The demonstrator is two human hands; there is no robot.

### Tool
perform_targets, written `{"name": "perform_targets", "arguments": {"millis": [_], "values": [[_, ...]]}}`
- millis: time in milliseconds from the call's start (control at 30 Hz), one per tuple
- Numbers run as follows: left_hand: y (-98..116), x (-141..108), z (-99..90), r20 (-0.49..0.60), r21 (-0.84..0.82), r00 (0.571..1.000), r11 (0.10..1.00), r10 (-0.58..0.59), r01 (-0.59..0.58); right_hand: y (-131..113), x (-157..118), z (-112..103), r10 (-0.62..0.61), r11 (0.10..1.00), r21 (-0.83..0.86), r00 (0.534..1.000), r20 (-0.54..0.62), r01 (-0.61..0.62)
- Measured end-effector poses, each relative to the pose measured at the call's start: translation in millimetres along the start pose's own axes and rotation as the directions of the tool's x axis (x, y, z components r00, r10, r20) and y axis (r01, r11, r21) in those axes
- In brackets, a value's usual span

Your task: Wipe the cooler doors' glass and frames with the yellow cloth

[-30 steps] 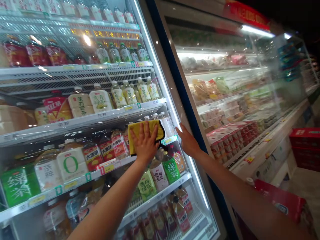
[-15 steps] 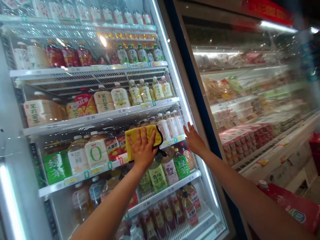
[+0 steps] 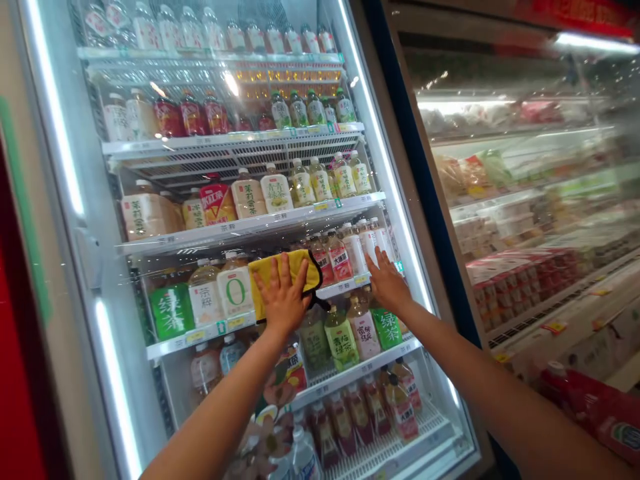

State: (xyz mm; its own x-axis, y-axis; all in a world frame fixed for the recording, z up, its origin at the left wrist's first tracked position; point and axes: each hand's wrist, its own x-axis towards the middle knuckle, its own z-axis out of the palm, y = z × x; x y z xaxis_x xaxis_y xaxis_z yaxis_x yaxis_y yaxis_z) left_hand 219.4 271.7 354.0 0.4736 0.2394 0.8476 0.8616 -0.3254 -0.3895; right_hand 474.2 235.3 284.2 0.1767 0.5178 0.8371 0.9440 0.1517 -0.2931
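Note:
My left hand [image 3: 285, 297] lies with spread fingers on a yellow cloth [image 3: 261, 283] with a black edge, pressing it flat against the glass door of an upright drinks fridge. Behind the glass, the cloth hides part of the middle shelf, just right of a white-labelled bottle [image 3: 235, 291] with a green 0. Further right, my right hand [image 3: 389, 283] rests with fingers apart at the glass, holding nothing. It is in front of white-labelled bottles [image 3: 367, 241] near the door's right side.
Rows of bottled drinks fill the fridge shelves [image 3: 260, 227]. A lit strip [image 3: 385, 153] runs down the door's right edge. To the right stands a chilled display case [image 3: 520, 193] with packaged food, and a red container [image 3: 590, 407] sits low in front of it.
The view has swung left, so the fridge sits further right in the picture. Against the shelves, my left hand with the cloth and my right hand have both shifted left.

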Motion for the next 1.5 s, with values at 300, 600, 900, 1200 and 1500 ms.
{"name": "perform_targets", "arguments": {"millis": [300,600,900,1200,1500], "values": [[-33,16,-16.2,-0.026,-0.032,0.999,0.999,0.02,-0.021,-74,15,19,-0.16,0.987,-0.009,0.986,-0.048,0.16],[-50,-47,-13.9,0.13,-0.034,0.966,0.975,0.224,-0.221,-78,11,47,-0.124,0.991,-0.063,0.987,-0.101,0.118],[-80,-33,-24.8,-0.038,0.006,0.983,0.983,-0.181,0.182,-70,7,48,-0.151,0.98,-0.143,0.985,-0.082,0.138],[-89,-47,-22.0,0.134,0.006,0.962,0.971,0.238,-0.241,-59,5,65,-0.205,0.97,-0.166,0.964,-0.168,0.177],[-110,-82,-22.8,0.077,0.035,0.996,0.998,0.048,-0.051,-96,-2,44,-0.161,0.986,-0.08,0.972,-0.17,0.149]]}}
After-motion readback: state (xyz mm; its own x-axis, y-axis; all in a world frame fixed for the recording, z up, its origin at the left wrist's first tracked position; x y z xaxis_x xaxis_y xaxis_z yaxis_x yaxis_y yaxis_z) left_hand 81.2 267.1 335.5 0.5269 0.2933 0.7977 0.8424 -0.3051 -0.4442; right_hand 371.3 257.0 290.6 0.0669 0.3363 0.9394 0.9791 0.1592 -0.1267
